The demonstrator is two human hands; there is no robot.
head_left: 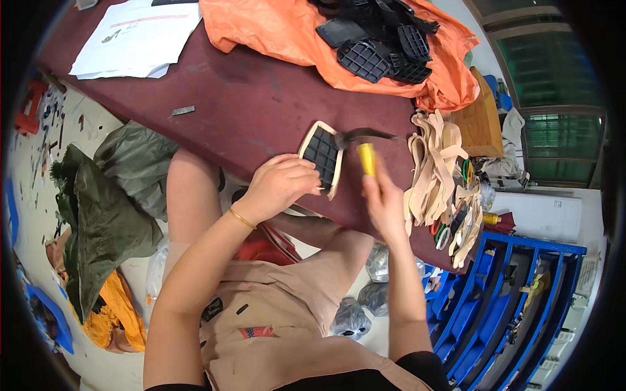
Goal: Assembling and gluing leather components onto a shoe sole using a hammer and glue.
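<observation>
A black piece with a raised grid (321, 151), edged with a beige strip, lies on the dark red table (225, 111) in front of me. My left hand (285, 182) presses on its lower left side, fingers closed over the edge. In my right hand (383, 199) is a hammer (367, 159) by its yellow handle, gripped just right of the piece. The dark hammer head is at the piece's upper right edge; whether it touches cannot be told. The handle and right fingers are slightly blurred.
An orange sheet (274, 29) at the back bears several black gridded pieces (365, 60). Beige strips (433, 163) pile up on the right, with scissors (443, 236) below. Papers (134, 42) and a small metal bar (183, 111) lie left; a blue rack (515, 293) stands lower right.
</observation>
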